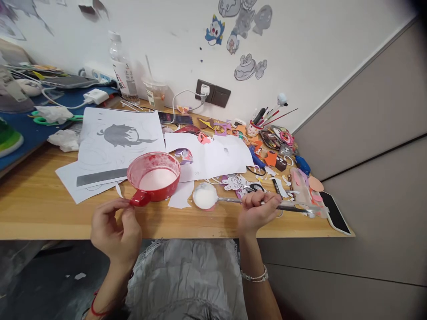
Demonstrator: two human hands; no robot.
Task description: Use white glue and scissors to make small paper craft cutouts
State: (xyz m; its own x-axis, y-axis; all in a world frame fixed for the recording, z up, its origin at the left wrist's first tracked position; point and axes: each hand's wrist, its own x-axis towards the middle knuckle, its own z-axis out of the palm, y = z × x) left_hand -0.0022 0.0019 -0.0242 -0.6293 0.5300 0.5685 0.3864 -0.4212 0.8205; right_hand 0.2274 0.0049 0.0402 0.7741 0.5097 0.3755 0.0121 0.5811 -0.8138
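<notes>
A red pot [154,194] stands at the middle left of the wooden desk, with white liquid [158,178] inside and whitish residue on its inner wall. My left hand [116,231] is closed, with thumb and fingertips at the end of the pot's short red handle [140,198]. My right hand [256,212] is wrapped round the long handle of a metal ladle [230,200], whose handle end points right. White liquid [205,196] fills the ladle's round bowl, held to the right of the pot. Whether the bowl touches the desk I cannot tell.
Behind the pot lie a pencil drawing [122,133] and white paper [216,155]. Scissors [255,187] and paper scraps clutter the right side, with a phone [336,213] near the corner. A bottle [123,73] and a plastic cup [155,93] stand by the wall.
</notes>
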